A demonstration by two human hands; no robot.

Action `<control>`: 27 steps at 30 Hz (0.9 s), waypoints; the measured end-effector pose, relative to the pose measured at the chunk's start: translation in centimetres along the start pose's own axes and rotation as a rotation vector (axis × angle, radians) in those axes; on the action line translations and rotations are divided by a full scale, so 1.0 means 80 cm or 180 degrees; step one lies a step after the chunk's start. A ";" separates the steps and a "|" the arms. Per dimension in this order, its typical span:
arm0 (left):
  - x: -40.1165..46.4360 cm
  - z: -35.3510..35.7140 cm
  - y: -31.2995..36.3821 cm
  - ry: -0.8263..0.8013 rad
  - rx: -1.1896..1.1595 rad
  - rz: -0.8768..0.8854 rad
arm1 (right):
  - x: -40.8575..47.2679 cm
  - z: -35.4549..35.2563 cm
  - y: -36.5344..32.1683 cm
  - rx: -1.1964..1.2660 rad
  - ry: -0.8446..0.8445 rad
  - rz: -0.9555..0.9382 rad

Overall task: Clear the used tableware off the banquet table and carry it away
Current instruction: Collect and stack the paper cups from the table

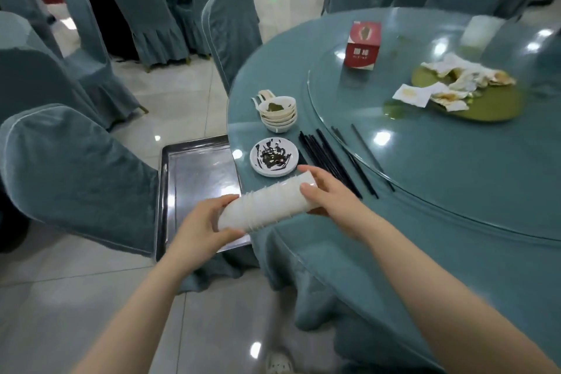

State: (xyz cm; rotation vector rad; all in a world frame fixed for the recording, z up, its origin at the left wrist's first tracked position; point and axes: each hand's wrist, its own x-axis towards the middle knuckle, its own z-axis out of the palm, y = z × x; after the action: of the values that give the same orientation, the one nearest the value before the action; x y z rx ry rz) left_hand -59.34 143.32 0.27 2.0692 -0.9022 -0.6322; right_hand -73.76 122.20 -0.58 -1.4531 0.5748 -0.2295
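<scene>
Holding: a stack of white cups (267, 203) lying sideways, just off the table's edge, above the metal tray (200, 179).
Left hand (202, 226): wrapped round the stack's base end.
Right hand (326, 193): fingers curled over the rim end.
Handling: light, thin and slick, I judge; the cups could slide apart unless I press both ends inward.
Table (409, 222): small plate (273, 156) at 12 o'clock, bowls (277, 114) beyond, black chopsticks (326, 158) at 1 o'clock.

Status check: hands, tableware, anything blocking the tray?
Both hands, left hand and right hand, grip the stack of white cups sideways above the tray. Bowls, saucer, chopsticks still on the table. Tray looks bare.
</scene>
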 end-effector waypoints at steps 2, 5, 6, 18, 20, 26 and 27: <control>0.015 0.009 0.007 -0.0072 0.0065 0.0131 | -0.001 0.004 0.008 0.0099 -0.0069 0.0130; 0.034 0.019 0.012 -0.0150 0.0057 0.0200 | -0.006 0.000 0.016 0.0254 0.0004 0.0261; 0.039 0.023 0.014 -0.0207 0.0081 0.0276 | -0.010 -0.003 0.020 0.0333 0.0054 0.0274; 0.082 0.111 0.049 -0.1005 0.0260 0.0342 | -0.074 -0.070 0.048 0.0204 0.1878 -0.0120; 0.085 0.127 0.058 -0.1140 0.0227 0.0397 | -0.089 -0.087 0.052 -0.0204 0.2198 -0.0109; 0.086 0.145 0.067 -0.1217 -0.0050 0.0367 | -0.114 -0.126 0.066 -0.2617 0.2289 0.0507; 0.085 0.141 0.066 -0.1132 -0.0244 0.0289 | -0.112 -0.122 0.068 -0.2933 0.2164 0.0688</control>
State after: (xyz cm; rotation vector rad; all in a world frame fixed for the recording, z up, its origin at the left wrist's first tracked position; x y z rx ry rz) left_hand -64.79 130.58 -2.87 1.8668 -1.1449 -0.9894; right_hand -87.28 118.72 -3.91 -2.1785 1.5214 -0.3068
